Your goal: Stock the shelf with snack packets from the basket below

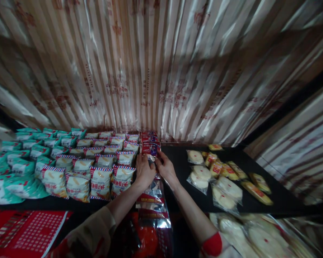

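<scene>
My left hand (145, 171) and my right hand (166, 168) are close together at the middle of the black shelf (174, 150). Between them is a dark red and purple snack packet (150, 148), gripped at its near end by bent fingers from both sides. A similar packet (148, 136) lies just behind it. Below my hands, a strip of shiny red and clear packaging (152, 206) hangs over the shelf's front edge; whether it joins the held packet is hidden. White snack bags (101, 181) with red lettering stand in rows beside my left hand.
Teal bags (24, 182) fill the far left. Right of my arms lie round flat white cakes (226, 193) in clear wrap and yellow packets (257, 191). A striped foil curtain (140, 71) hangs behind. Below are a red basket (24, 229) and more wrapped cakes (261, 233).
</scene>
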Tool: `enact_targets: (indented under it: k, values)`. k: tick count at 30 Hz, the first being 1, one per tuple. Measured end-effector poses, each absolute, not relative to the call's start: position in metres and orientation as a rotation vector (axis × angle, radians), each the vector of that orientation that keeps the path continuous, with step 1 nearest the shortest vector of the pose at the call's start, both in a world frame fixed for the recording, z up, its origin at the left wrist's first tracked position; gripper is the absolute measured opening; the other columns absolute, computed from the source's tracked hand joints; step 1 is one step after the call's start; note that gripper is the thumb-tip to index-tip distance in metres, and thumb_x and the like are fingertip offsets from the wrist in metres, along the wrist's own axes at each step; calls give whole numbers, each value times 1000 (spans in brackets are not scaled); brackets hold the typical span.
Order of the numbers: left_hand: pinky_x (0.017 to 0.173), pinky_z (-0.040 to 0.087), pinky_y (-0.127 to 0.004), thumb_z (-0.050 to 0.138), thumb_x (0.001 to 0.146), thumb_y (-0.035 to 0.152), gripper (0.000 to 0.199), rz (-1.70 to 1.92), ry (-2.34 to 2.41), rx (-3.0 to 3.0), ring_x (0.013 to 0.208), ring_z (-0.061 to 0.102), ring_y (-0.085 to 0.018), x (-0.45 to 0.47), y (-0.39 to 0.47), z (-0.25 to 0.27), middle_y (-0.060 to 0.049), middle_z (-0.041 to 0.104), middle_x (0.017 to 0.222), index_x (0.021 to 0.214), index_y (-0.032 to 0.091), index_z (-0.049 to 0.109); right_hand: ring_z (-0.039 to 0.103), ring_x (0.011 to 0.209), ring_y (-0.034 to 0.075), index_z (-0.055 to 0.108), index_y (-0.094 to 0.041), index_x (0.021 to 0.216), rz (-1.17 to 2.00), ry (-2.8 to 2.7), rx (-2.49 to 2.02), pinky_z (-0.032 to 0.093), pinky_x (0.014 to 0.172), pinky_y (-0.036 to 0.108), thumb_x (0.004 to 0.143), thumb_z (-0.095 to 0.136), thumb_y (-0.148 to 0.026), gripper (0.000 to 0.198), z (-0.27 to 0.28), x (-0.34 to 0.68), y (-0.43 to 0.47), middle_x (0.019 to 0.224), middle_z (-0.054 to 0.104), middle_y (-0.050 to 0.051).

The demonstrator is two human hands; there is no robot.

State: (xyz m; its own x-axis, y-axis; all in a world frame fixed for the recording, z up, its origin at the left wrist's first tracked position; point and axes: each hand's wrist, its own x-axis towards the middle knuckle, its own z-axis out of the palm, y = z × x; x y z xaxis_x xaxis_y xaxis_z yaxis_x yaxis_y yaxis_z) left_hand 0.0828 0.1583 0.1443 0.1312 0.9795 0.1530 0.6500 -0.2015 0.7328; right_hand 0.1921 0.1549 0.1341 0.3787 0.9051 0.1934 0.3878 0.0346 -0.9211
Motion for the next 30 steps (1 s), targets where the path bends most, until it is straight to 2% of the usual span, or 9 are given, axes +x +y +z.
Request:
enact_targets:
  k: [4,12,15,17,20,24,26,28,30]
  values:
    - [114,20,-46,46,77,14,57,817,1591,1977,138,20,-33,86,156,142,-22,32,146,132,1,41,58,108,23,60,-22,119,637,-1168,-1529,42,98,40,74,55,-30,46,132,194,156,112,66,6]
    - [115,19,-46,45,76,9,53,860,1479,2090,140,16,-32,84,141,155,-21,33,145,129,0,45,57,110,23,63,-24,115,625,-1173,-1494,41,99,41,73,59,-32,43,139,195,149,114,66,4]
    - [114,25,-42,44,79,9,40,1049,1333,2099,137,26,-27,68,119,163,-16,43,140,117,8,57,56,111,23,64,-22,112,627,-1079,-1461,41,98,41,73,60,-36,42,142,194,132,117,65,5]
    - [111,29,-40,41,82,10,31,1206,1232,2060,131,36,-22,48,97,164,-11,54,130,102,15,63,56,110,23,62,-20,113,605,-963,-1419,40,99,41,74,60,-38,43,140,192,111,119,63,8]
    - [105,37,-37,38,85,15,27,1283,1172,1945,119,49,-20,6,59,152,-6,64,110,86,22,64,58,108,22,61,-19,113,548,-777,-1323,44,93,39,77,58,-40,42,130,186,65,120,62,10]
    - [93,44,-33,39,83,17,25,1109,1412,1722,101,59,-19,-52,13,105,-7,66,98,82,22,64,63,91,17,62,-23,108,583,-577,-1346,48,75,29,78,60,-39,34,101,171,-12,109,67,6]
    - [90,45,-30,39,81,14,26,773,1585,1635,97,60,-18,-73,-2,74,-6,66,96,84,21,63,64,79,15,64,-22,101,660,-488,-1423,48,69,28,75,63,-40,31,82,160,-43,93,70,3]
    - [89,45,-30,39,81,10,28,489,1685,1577,96,61,-18,-86,-11,45,-5,67,97,88,20,64,63,71,17,64,-21,96,829,-475,-1489,49,67,30,73,65,-42,31,65,147,-63,81,70,2]
    - [86,46,-30,47,78,8,22,350,1691,1570,93,62,-20,-92,-15,21,-4,68,90,81,21,65,64,69,19,66,-21,92,1071,-551,-1530,50,68,33,70,67,-45,32,49,131,-68,78,71,2]
